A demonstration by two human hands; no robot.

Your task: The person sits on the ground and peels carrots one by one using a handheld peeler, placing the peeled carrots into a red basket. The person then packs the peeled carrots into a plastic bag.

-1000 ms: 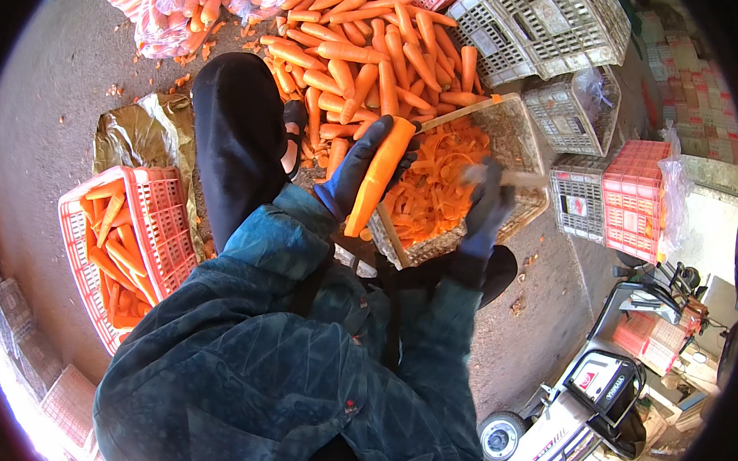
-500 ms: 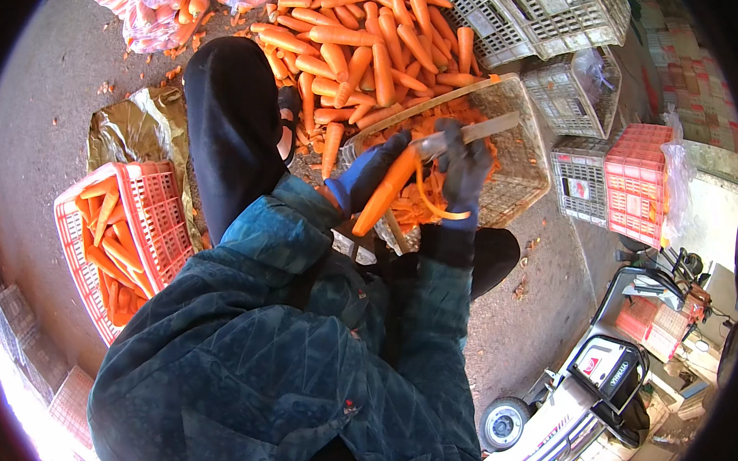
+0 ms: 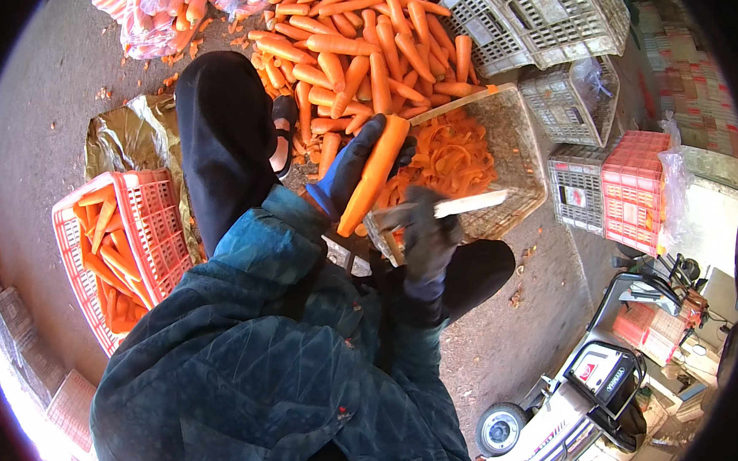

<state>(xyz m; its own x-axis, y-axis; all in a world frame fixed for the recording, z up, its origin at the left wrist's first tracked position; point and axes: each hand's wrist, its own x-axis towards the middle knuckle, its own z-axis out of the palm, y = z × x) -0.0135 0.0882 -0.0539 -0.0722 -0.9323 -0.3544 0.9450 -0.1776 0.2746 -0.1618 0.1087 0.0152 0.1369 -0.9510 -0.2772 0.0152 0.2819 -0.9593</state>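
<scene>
My left hand [image 3: 349, 172], in a blue glove, is closed round a long orange carrot [image 3: 376, 173] held lengthwise in front of me. My right hand [image 3: 427, 234], in a dark glove, grips a peeler [image 3: 459, 206] whose pale blade points right, just beside the carrot's lower end. Both hands hover over a grey crate [image 3: 521, 155] filled with orange carrot peelings [image 3: 445, 159]. A big heap of unpeeled carrots [image 3: 355, 44] lies on the ground beyond the crate.
A red crate [image 3: 146, 217] with peeled carrots stands at my left, by a gold sheet [image 3: 130, 136]. Empty grey crates [image 3: 534, 21] and red crates [image 3: 633, 192] stand at the right. Bagged carrots [image 3: 151, 2] lie top left. A small wheeled machine [image 3: 570, 395] is lower right.
The carrot has turned more upright in my left hand. My right hand with the peeler has drawn back down from the carrot's upper part to its lower end.
</scene>
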